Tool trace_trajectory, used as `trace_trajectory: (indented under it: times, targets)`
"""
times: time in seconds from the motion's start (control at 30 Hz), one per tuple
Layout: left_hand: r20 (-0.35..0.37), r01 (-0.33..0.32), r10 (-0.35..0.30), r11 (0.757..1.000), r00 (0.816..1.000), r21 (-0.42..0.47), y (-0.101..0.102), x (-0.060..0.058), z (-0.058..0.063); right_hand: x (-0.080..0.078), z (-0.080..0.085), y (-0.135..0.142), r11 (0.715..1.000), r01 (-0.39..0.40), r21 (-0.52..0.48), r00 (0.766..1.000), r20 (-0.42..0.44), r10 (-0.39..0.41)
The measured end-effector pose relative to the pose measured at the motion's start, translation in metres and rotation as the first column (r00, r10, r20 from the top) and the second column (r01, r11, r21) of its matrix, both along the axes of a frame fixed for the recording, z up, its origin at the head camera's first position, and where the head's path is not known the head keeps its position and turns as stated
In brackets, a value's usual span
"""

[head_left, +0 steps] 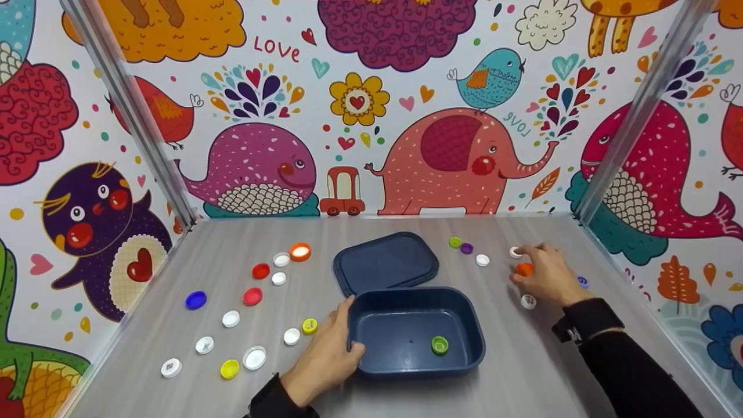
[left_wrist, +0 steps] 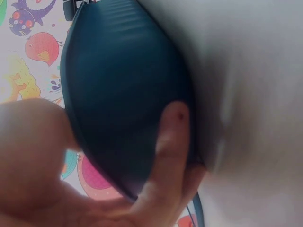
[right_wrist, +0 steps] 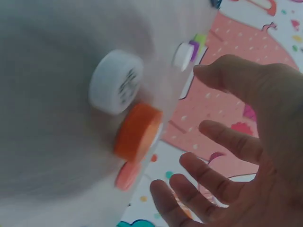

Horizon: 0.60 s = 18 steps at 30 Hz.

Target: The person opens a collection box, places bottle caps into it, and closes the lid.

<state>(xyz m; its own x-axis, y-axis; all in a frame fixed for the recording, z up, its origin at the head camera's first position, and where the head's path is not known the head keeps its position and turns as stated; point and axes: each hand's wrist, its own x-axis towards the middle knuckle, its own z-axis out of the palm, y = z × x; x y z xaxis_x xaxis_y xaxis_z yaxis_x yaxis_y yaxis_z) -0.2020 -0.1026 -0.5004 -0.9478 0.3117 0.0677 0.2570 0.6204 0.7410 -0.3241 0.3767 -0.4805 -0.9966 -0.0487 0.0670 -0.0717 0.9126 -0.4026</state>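
My left hand (head_left: 328, 351) grips the left wall of a dark blue plastic box (head_left: 415, 371), thumb over the rim and fingers along the outside. In the left wrist view the fingers (left_wrist: 170, 142) lie against the box's outer side. Inside the box sits a green bottle cap (head_left: 439, 345). At the right, my right hand (head_left: 548, 276) hovers over an orange bottle cap (head_left: 525, 269), its fingers spread and holding nothing. Around it are a white cap (head_left: 515, 252), a white cap with dark print (head_left: 528, 301) and a blue-marked cap (head_left: 583, 282). The right wrist view also shows a pink cap (right_wrist: 128, 175).
A dark blue lid (head_left: 386, 262) lies behind the box. Right of it are a small green cap (head_left: 455, 242), a purple cap (head_left: 466, 248) and a white cap (head_left: 482, 260). Several caps, including a dark blue one (head_left: 196, 300), scatter across the left. Patterned panels (head_left: 360, 145) enclose the table.
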Motion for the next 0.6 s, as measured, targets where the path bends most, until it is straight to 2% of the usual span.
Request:
trace_trajectory:
  times: [0.1,0.27,0.6]
  targets:
    - [0.012,0.0,0.0,1.0,1.0,0.0,0.0,0.0,0.0,-0.004,-0.004,0.009,1.0,0.007,0.009,0.999,0.047,-0.007]
    - [0.017,-0.003,0.003,1.0,1.0,-0.002,0.001,0.0,0.001,-0.009,-0.011,0.019,1.0,-0.027,0.006,0.997,0.079,0.026]
    - [0.033,-0.01,0.01,1.0,0.999,-0.003,0.001,0.0,0.0,-0.017,-0.014,0.022,0.999,-0.034,-0.043,0.995,0.089,0.038]
